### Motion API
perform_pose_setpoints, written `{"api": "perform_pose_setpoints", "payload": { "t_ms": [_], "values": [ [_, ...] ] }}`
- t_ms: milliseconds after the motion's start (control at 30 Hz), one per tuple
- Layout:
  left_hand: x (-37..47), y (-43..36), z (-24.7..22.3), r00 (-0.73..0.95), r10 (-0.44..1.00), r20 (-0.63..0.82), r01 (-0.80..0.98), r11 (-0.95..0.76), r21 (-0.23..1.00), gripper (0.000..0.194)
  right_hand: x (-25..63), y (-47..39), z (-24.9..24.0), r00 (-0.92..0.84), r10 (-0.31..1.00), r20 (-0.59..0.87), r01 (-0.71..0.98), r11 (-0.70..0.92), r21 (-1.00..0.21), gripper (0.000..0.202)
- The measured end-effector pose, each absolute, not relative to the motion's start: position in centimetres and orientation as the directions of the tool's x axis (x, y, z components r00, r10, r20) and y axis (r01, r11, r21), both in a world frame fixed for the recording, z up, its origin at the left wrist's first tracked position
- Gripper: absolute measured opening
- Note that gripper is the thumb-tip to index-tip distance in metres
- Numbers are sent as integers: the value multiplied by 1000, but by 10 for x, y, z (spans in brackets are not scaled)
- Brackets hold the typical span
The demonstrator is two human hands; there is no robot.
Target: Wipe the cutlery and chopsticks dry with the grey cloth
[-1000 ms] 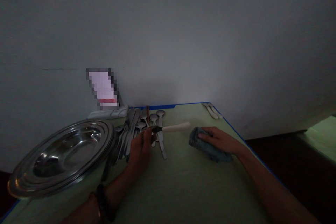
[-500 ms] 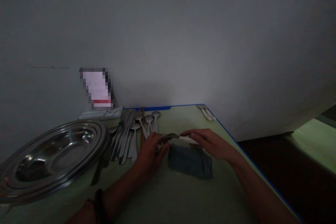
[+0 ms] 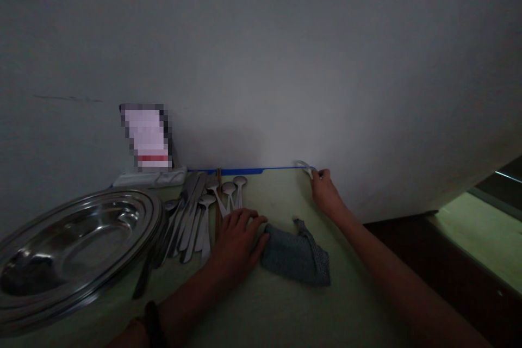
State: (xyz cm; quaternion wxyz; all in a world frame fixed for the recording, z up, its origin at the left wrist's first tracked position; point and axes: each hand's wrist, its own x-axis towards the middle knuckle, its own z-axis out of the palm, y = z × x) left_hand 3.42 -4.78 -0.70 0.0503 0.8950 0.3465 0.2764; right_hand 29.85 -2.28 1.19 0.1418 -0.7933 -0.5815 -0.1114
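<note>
At the table's far right corner my right hand (image 3: 325, 190) is closed around a white-handled fork (image 3: 304, 165), whose metal head points left toward the wall. The fingers hide most of its handle. My left hand (image 3: 241, 236) lies palm down on the table with its fingers loosely spread, holding nothing. Its thumb and fingertips reach the left end of a folded grey-blue cloth (image 3: 291, 255). Just behind that hand lie several metal spoons (image 3: 228, 188), a pair of wooden chopsticks (image 3: 219, 196) and a row of table knives (image 3: 191, 206).
Shiny steel plates (image 3: 101, 239) are stacked at the left of the pale green table (image 3: 244, 315). A blurred-out phone-like screen (image 3: 149, 136) leans on the wall behind a white tray-like base (image 3: 149, 176). The wall (image 3: 261, 65) borders the table's blue-edged back.
My right hand has moved away to the far right corner with the white-handled fork. My left hand has let go of the fork's metal end and lowered to the table by the cloth.
</note>
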Motion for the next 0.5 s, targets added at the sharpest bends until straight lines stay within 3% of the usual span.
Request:
{"api": "perform_pose_setpoints", "payload": {
  "t_ms": [267, 500],
  "values": [
    [33, -46, -11, 609, 663, 435, 594, -745, 304, 21, 285, -3, 1, 336, 857, 392, 913, -398, 87, 38],
    [33, -47, -10, 616, 687, 384, 617, -725, 307, 20, 287, 0, -7, 301, 855, 422, 908, -392, 146, 37]
  ]
}}
